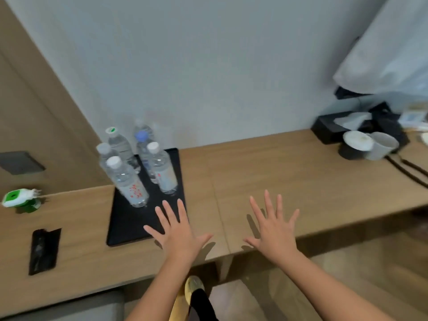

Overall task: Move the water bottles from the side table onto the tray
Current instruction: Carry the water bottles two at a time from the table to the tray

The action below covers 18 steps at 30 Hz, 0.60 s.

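Observation:
A black tray (129,223) lies on the wooden desk (266,181), left of centre. Several clear water bottles stand upright on it: a white-capped one with red print (128,184) at the front, another white-capped one (162,170) to its right, a blue-capped one (143,144) and a green-marked one (119,144) behind. My left hand (178,230) hovers flat with fingers spread over the tray's near right corner. My right hand (273,225) is spread over the bare desk to the right. Both hold nothing.
A green and white plug-in device (20,198) and a black desk socket panel (44,250) sit at the left. At the far right stand a black tissue box (333,128), a white cup (382,145), a lidded dark cup (354,144) and cables (407,172).

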Tool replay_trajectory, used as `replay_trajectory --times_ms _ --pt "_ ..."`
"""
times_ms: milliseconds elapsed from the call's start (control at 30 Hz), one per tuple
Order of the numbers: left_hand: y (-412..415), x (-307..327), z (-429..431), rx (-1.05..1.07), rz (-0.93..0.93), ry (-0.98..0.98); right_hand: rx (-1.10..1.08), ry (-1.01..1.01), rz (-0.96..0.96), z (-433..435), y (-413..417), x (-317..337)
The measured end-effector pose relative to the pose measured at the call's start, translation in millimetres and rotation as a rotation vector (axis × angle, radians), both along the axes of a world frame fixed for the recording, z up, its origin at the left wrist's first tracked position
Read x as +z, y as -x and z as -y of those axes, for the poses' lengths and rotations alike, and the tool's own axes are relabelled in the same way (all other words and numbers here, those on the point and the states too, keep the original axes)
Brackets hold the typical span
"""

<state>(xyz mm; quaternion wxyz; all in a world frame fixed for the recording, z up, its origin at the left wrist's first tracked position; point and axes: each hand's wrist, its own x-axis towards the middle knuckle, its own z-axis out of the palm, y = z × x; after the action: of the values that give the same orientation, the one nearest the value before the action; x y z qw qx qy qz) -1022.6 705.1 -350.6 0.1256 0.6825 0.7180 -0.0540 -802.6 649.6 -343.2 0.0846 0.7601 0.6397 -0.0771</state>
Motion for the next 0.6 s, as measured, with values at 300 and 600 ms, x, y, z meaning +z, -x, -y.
replay_trajectory --times_ms 300,600 --pt "-152.9 40.5 73.5 -0.490 0.065 -0.194 -0.432 -0.136 0.040 136.6 -117.0 22.1" --pt "-292.0 58.4 130.6 -0.847 0.122 -0.225 -0.766 -0.146 0.071 237.6 -193.6 32.1"
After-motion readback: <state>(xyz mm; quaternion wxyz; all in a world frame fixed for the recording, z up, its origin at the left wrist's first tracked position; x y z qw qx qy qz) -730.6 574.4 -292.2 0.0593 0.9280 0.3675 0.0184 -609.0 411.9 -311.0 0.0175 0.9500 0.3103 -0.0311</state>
